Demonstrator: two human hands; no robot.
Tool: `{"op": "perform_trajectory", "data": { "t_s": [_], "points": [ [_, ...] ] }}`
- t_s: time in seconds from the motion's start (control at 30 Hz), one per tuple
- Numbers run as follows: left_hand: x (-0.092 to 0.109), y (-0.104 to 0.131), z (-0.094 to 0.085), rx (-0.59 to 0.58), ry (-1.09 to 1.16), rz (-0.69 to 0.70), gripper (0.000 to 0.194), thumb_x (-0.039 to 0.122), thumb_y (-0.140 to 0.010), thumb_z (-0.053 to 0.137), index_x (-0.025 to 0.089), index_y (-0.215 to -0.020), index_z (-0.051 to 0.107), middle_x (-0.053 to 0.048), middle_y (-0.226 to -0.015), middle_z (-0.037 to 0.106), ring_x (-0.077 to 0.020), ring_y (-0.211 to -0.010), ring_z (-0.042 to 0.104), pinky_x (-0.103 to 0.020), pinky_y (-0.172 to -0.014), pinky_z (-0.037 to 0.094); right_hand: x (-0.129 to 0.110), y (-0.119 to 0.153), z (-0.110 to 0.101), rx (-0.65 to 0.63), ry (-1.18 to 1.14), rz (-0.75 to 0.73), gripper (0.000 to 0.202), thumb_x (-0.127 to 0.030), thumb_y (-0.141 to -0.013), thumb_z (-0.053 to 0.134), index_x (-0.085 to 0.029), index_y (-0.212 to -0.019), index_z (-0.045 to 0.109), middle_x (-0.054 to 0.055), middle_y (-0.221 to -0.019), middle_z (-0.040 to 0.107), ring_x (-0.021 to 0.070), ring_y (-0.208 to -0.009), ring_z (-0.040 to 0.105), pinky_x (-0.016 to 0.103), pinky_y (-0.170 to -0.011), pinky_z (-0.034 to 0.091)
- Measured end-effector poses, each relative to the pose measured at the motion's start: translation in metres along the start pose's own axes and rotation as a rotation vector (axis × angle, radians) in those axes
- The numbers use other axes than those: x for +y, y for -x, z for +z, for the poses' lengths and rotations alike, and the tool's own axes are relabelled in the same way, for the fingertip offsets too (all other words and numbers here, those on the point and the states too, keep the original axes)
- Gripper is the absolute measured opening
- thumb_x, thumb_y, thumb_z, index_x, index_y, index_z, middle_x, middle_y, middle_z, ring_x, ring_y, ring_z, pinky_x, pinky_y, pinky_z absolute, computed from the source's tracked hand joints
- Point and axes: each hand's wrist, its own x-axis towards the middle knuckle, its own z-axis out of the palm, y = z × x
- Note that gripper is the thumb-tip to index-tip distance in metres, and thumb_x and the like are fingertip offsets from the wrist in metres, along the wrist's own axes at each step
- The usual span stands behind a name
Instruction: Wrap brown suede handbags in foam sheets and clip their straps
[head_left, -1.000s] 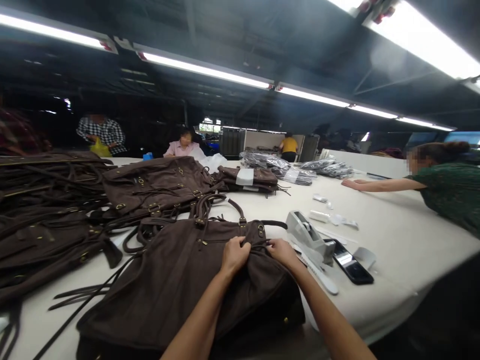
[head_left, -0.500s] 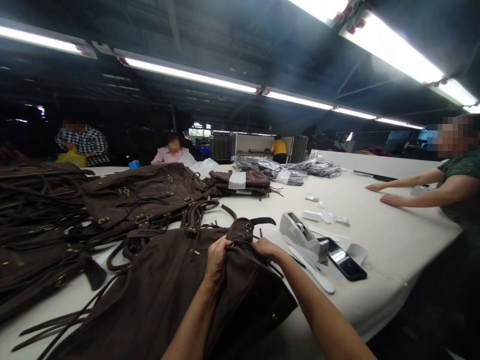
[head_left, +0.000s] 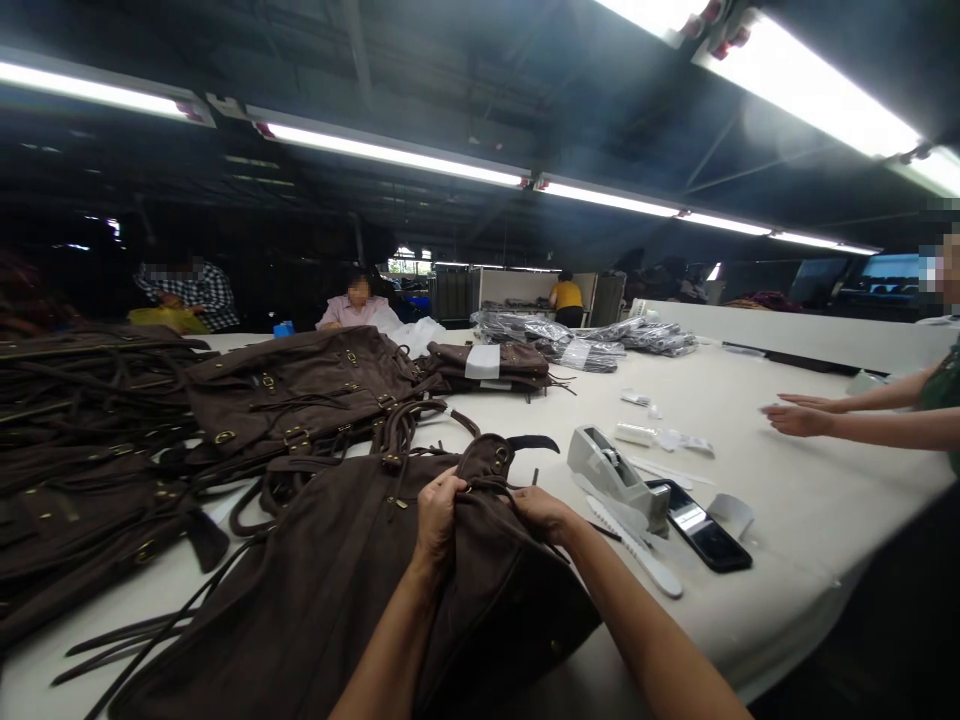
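A dark brown handbag (head_left: 322,560) lies in front of me, with brass fittings and rolled handles. My left hand (head_left: 440,510) is closed on its upper edge, thumb on top by a small ring. Close by on the right, my right hand (head_left: 541,512) is bent round a thin brown strap (head_left: 491,484) at the bag's side. Its fingertips are partly hidden by the strap and bag. A dark strap tab (head_left: 534,442) sticks out beyond the hands.
More brown bags (head_left: 300,385) are heaped left. To the right are a tape dispenser (head_left: 611,475), a phone (head_left: 709,530) and a white plastic strip (head_left: 652,565). Plastic-wrapped packs (head_left: 585,340) lie farther back. A co-worker's hands (head_left: 806,415) are over the table at right.
My view has turned slightly left, so things sit farther right. Both my hands stay at the bag's edge, the right one slightly turned. The co-worker's hands have lifted and come together.
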Motion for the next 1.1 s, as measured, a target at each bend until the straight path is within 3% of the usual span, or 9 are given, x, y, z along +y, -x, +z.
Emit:
{"op": "perform_trajectory", "data": {
  "t_s": [0.13, 0.27, 0.33, 0.53, 0.67, 0.8, 0.93, 1.1],
  "points": [
    [-0.005, 0.001, 0.003, -0.018, -0.157, 0.084, 0.041, 0.027, -0.058, 0.055, 0.010, -0.090, 0.074, -0.002, -0.067, 0.067, -0.0163, -0.062, 0.058, -0.025, -0.058, 0.044, -0.005, 0.001, -0.009, 0.151, 0.048, -0.010, 0.014, -0.027, -0.071, 0.063, -0.020, -0.069, 0.052, 0.002, -0.065, 0.063, 0.0193, -0.070, 0.062, 0.026, -0.061, 0.044],
    [-0.010, 0.012, 0.012, -0.095, -0.357, 0.214, 0.034, 0.021, -0.059, 0.057, 0.014, -0.087, 0.076, -0.002, -0.076, 0.066, -0.0182, -0.076, 0.058, -0.027, -0.073, 0.045, 0.001, 0.003, -0.014, 0.472, 0.272, -0.057, 0.016, -0.017, -0.063, 0.063, -0.021, -0.066, 0.048, 0.002, -0.069, 0.061, 0.0240, -0.088, 0.060, 0.028, -0.069, 0.040],
    [-0.012, 0.020, 0.017, -0.121, -0.434, 0.261, 0.036, 0.018, -0.061, 0.057, 0.017, -0.092, 0.076, -0.001, -0.077, 0.063, -0.0176, -0.079, 0.057, -0.028, -0.079, 0.044, 0.007, 0.004, -0.015, 0.545, 0.306, -0.037, 0.016, -0.019, -0.064, 0.065, -0.021, -0.064, 0.049, 0.004, -0.070, 0.062, 0.0260, -0.092, 0.060, 0.029, -0.071, 0.041],
    [-0.018, 0.034, 0.027, -0.197, -0.857, 0.394, 0.057, 0.019, -0.075, 0.047, 0.008, -0.130, 0.055, -0.005, -0.090, 0.055, -0.0176, -0.083, 0.057, -0.029, -0.081, 0.045, 0.012, -0.001, -0.022, 0.355, 0.053, 0.077, 0.037, -0.048, -0.084, 0.055, -0.016, -0.067, 0.061, 0.009, -0.072, 0.068, 0.0207, -0.073, 0.066, 0.027, -0.060, 0.050],
    [-0.022, 0.034, 0.027, -0.260, -0.932, 0.416, 0.056, 0.019, -0.077, 0.044, 0.010, -0.131, 0.054, -0.004, -0.089, 0.054, -0.0169, -0.080, 0.056, -0.028, -0.079, 0.046, 0.010, -0.012, -0.021, 0.304, 0.011, 0.089, 0.034, -0.041, -0.086, 0.057, -0.014, -0.065, 0.062, 0.010, -0.069, 0.069, 0.0172, -0.063, 0.065, 0.025, -0.056, 0.051],
    [-0.028, 0.036, 0.028, -0.355, -0.952, 0.455, 0.050, 0.015, -0.077, 0.044, 0.014, -0.125, 0.059, -0.005, -0.089, 0.055, -0.0190, -0.086, 0.057, -0.030, -0.083, 0.046, 0.015, -0.019, -0.016, 0.381, 0.098, 0.058, 0.023, -0.027, -0.079, 0.062, -0.017, -0.060, 0.057, 0.006, -0.065, 0.067, 0.0161, -0.063, 0.063, 0.023, -0.055, 0.045],
    [-0.037, 0.039, 0.034, -0.495, -0.942, 0.499, 0.053, 0.016, -0.080, 0.044, 0.012, -0.131, 0.052, -0.009, -0.101, 0.057, -0.0216, -0.097, 0.057, -0.034, -0.092, 0.045, 0.022, -0.021, -0.010, 0.502, 0.255, -0.002, 0.021, -0.020, -0.069, 0.066, -0.018, -0.053, 0.052, 0.004, -0.063, 0.063, 0.0177, -0.072, 0.060, 0.023, -0.058, 0.036],
    [-0.043, 0.041, 0.039, -0.588, -0.990, 0.448, 0.050, 0.031, -0.087, 0.046, 0.014, -0.134, 0.051, -0.008, -0.099, 0.055, -0.0212, -0.095, 0.056, -0.034, -0.090, 0.046, 0.028, -0.025, -0.013, 0.504, 0.298, -0.036, 0.028, -0.030, -0.076, 0.061, -0.020, -0.053, 0.049, 0.002, -0.061, 0.060, 0.0178, -0.070, 0.058, 0.024, -0.059, 0.033]
  ]
}}
